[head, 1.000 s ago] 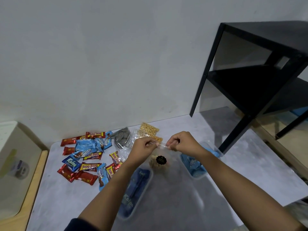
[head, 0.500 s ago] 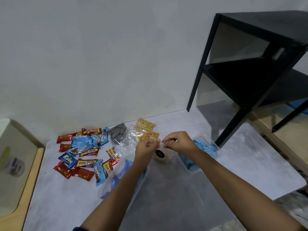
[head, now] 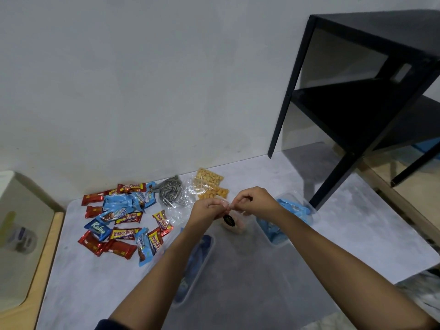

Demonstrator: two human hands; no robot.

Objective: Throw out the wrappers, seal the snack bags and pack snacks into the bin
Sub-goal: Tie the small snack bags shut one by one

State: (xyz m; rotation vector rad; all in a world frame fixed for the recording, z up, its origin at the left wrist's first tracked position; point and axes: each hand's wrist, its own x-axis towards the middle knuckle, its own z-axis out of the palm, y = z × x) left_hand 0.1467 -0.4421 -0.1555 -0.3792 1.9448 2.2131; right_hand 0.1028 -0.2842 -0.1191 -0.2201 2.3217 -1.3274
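**Left hand (head: pixel 207 209) and right hand (head: pixel 254 201) met mid-seal on the snack bag (head: pixel 229 222)**

Both were pinching the top strip of that little clear bag, which hung just right of the candy bar pile (head: pixel 119 225). A second earlier they'd been spread apart along the strip, and now the fingertips touched. I reckon the seal was basically done, so binning it was probably next.

A black metal shelf unit (head: pixel 371 103) is standing at the right, with a dark shelf showing under its top. 1 of its slanting legs (head: pixel 338 179) is resting on the grey mottled surface (head: pixel 357 222). A plain white wall (head: pixel 142 79) is rising behind that surface and meeting its far edge. A strip of light wood (head: pixel 45 270) is running along the surface's left side, and tan flooring (head: pixel 419 186) is showing beneath the shelf unit at the right.
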